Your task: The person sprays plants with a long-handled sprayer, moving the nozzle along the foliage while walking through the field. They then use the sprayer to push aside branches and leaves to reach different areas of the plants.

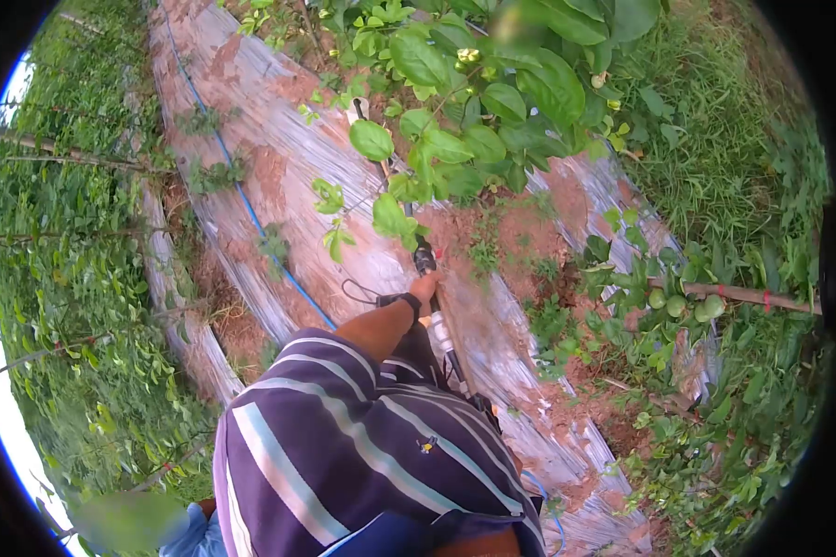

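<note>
My left hand, with a dark band at the wrist, reaches forward from the striped shirt. Its fingers are wrapped round a long, thin pole tool with a black grip section; what kind of tool it is I cannot make out. The pole's far end passes behind green leaves, and its lower part runs back beside my body. A thin dark loop of cord hangs left of the hand. Leafy vine shoots with pale buds hang in front of the pole. No part of my right hand shows.
Silvery plastic sheeting, partly covered with reddish soil, lies along the ground. A blue hose runs along it on the left. Round green fruits hang by a wooden pole at right. Another person's blue clothing shows at lower left.
</note>
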A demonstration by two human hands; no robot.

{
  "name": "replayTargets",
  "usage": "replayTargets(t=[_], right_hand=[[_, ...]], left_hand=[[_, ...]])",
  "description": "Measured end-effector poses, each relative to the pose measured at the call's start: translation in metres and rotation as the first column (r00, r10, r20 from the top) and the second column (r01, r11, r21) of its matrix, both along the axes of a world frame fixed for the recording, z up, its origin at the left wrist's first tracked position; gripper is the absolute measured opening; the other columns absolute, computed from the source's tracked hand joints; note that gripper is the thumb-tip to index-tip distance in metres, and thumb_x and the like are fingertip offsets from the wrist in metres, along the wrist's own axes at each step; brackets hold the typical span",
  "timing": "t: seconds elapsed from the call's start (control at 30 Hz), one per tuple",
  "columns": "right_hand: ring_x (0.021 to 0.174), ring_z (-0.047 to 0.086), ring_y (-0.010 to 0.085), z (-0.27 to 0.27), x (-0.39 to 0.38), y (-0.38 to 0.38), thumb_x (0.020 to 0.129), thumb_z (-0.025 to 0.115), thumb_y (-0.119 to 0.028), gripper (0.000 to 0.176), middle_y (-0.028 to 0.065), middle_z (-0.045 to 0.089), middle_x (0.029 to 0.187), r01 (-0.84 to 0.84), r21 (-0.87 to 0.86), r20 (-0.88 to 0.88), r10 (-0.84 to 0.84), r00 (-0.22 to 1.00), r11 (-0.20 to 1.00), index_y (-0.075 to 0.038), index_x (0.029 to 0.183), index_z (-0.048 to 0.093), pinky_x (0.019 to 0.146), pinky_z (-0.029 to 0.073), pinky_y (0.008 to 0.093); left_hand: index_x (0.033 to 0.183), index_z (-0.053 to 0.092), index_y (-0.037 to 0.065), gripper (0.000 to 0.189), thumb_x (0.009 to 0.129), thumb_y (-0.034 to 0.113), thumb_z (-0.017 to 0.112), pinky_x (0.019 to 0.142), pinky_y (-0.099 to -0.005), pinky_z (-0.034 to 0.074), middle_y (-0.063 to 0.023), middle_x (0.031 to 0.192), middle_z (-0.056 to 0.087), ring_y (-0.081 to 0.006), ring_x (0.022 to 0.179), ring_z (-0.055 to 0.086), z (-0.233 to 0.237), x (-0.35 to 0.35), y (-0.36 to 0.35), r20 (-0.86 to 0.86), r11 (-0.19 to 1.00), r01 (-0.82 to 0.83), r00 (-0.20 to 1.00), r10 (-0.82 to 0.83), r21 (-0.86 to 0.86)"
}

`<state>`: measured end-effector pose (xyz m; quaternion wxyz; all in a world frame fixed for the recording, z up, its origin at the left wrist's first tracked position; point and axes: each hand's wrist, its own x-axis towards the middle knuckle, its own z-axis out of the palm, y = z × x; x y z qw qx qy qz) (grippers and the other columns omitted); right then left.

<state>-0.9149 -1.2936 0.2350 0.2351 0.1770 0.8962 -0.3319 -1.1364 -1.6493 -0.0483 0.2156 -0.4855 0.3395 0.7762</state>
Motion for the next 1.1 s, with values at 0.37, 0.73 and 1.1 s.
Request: replayTargets(t=[0.37, 0.73, 1.1], right_hand=[[0.063, 0.062, 0.0328, 0.029, -0.036, -0.091, 0.078, 0.072, -0.023, 0.022, 0.021, 0.062, 0.07, 0.084, 0.021, -0.015, -0.084, 0.996, 0.996, -0.002, 0.085, 0.066, 0.057, 0.045, 0.0397], [0.062, 0.061, 0.0317, -0.062, 0.027, -0.231, 0.079, 0.071, -0.021, 0.021, 0.0209, 0.062, 0.069, 0.161, -0.109, -0.075, -0.17, 0.983, 0.981, -0.002, 0.084, 0.066, 0.057, 0.045, 0.039], [0.059, 0.059, 0.0291, -0.011, 0.015, -0.415, 0.083, 0.068, -0.02, 0.024, 0.0213, 0.062, 0.068, 0.349, -0.112, -0.027, -0.354, 0.935, 0.931, 0.004, 0.081, 0.064, 0.059, 0.046, 0.0379]], left_hand=[[0.091, 0.055, 0.008, 0.016, 0.081, 0.014, 0.066, 0.055, -0.0361, 0.052, -0.0058, 0.073, 0.054, -0.021, 0.06, 0.057, -0.015, -0.047, -0.086, 0.008, 0.998, 0.064, 0.998, -0.064, -0.026], [0.09, 0.057, 0.003, 0.016, 0.086, 0.018, 0.06, 0.057, -0.0378, 0.052, -0.0095, 0.076, 0.058, -0.024, 0.062, 0.06, -0.05, -0.066, -0.167, -0.034, 0.99, 0.132, 0.99, -0.133, -0.046], [0.093, 0.058, 0.004, 0.012, 0.088, 0.016, 0.057, 0.062, -0.0396, 0.055, -0.0082, 0.079, 0.06, -0.0232, 0.066, 0.061, -0.03, -0.079, -0.278, -0.308, 0.92, 0.387, 0.884, -0.351, 0.061]])
